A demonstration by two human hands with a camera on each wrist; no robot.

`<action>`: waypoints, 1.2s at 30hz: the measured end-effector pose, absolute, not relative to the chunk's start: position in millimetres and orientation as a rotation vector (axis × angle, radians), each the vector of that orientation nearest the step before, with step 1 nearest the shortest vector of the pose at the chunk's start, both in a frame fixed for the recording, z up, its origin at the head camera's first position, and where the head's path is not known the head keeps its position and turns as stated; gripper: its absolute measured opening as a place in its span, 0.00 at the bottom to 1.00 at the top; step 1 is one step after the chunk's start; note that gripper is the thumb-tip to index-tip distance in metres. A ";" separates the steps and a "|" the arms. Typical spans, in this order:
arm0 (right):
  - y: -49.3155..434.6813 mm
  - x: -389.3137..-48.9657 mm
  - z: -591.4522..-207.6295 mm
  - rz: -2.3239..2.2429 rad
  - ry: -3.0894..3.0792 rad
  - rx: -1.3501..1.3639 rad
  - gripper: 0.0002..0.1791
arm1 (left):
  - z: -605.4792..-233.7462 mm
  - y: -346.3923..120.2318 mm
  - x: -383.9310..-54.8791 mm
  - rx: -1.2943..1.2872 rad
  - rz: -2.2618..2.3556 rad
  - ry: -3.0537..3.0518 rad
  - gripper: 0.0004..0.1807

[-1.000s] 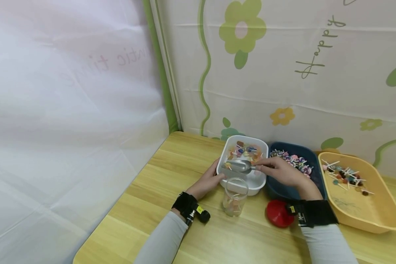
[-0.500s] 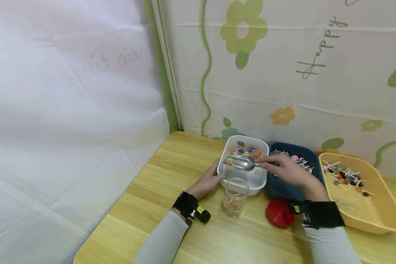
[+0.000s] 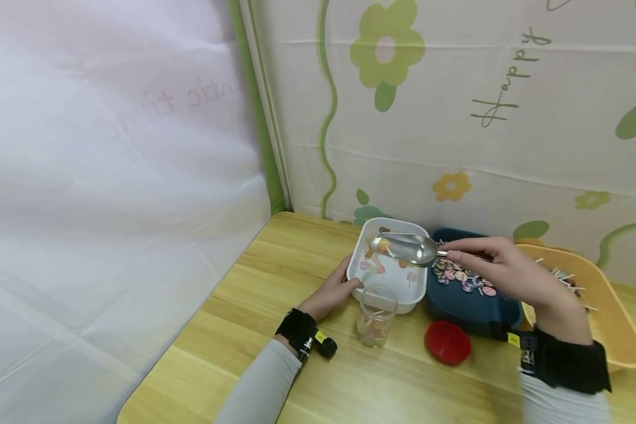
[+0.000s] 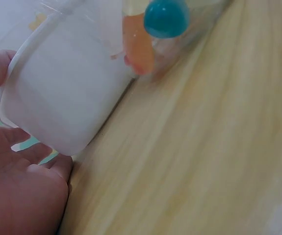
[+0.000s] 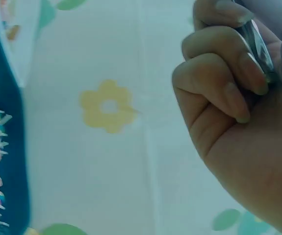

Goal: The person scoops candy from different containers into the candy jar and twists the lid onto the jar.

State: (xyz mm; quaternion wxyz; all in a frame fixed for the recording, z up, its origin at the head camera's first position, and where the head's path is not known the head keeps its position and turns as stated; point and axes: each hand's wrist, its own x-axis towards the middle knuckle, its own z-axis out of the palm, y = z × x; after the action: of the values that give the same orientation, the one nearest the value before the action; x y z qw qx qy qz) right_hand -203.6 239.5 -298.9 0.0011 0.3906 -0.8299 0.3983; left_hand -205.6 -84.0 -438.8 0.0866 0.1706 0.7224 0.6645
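My right hand grips the handle of a metal scoop, its fingers curled round it in the right wrist view. A yellowish lollipop lies in the scoop, which is over the white bin. Several lollipops are in that bin. My left hand holds the bin's near left side, thumb at the rim and fingers along the outer wall. Just in front of the bin stands a clear plastic jar with some lollipops inside; a teal ball shows through it in the left wrist view.
A dark blue bin of swirl lollipops stands right of the white one. Beyond it is a yellow bin, partly behind my right arm. A red lid lies on the wooden table. A printed curtain hangs behind.
My right hand has raised the scoop and moved it to the right, the lollipop still in it. The left hand stays on the white bin.
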 end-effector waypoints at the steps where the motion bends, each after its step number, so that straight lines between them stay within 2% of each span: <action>1: 241.8 -199.8 -295.5 1.236 -2.610 1.229 0.15 | -439.2 -84.1 -205.6 0.507 1.979 2.157 0.41; 15: 257.2 -157.9 -269.3 0.873 -2.825 1.218 0.13 | -437.8 -83.9 -206.2 0.499 1.976 2.148 0.41; 28: 254.0 -152.6 -268.0 0.915 -2.891 1.235 0.11 | -437.1 -84.0 -205.6 0.477 1.958 2.161 0.41; 36: 253.6 -153.6 -266.9 0.889 -2.906 1.152 0.10 | -438.0 -83.5 -206.6 0.496 1.973 2.152 0.41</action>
State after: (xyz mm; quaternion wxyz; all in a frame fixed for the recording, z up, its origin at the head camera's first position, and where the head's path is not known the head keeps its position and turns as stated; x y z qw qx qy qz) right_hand -153.6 253.6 -266.9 -0.0542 0.3541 -0.8928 0.2733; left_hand -206.6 -83.5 -438.0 0.0899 0.1669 0.7237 0.6635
